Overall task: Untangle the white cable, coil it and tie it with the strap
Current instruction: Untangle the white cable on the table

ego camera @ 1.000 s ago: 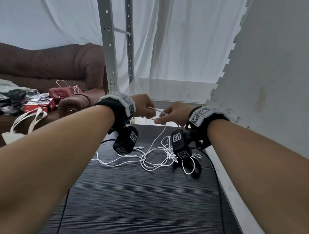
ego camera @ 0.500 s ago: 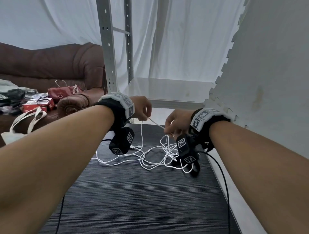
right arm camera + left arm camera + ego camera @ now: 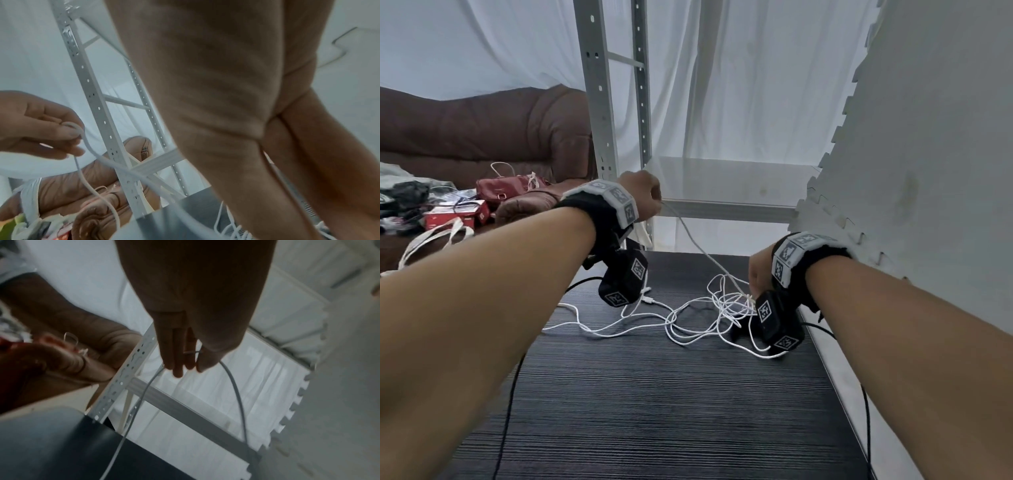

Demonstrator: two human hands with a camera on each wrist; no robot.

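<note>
The white cable (image 3: 690, 236) runs taut from my left hand (image 3: 657, 202) down to my right hand (image 3: 755, 284). The rest of it lies in a loose tangle (image 3: 722, 308) on the dark table (image 3: 654, 411), with one plug end (image 3: 649, 300) near the left wrist camera. My left hand is raised and pinches the cable between thumb and fingers (image 3: 180, 356); two strands hang from it (image 3: 232, 379). My right hand sits low over the tangle, its fingers (image 3: 287, 162) curled round a strand (image 3: 285, 183). In the right wrist view my left hand (image 3: 41, 129) shows pinching a bend of cable (image 3: 82, 134). I cannot make out the strap.
A grey metal rack (image 3: 599, 120) with a shelf (image 3: 722, 185) stands behind the table. A grey foam panel (image 3: 928, 137) walls the right side. A brown sofa (image 3: 482, 137) at left holds a red bag (image 3: 506, 188) and clutter. Black camera leads (image 3: 510, 394) trail over the table.
My hands have drawn apart: the left rose up and to the left, the right dropped to the tangle, and the stretch of cable between them lengthened.
</note>
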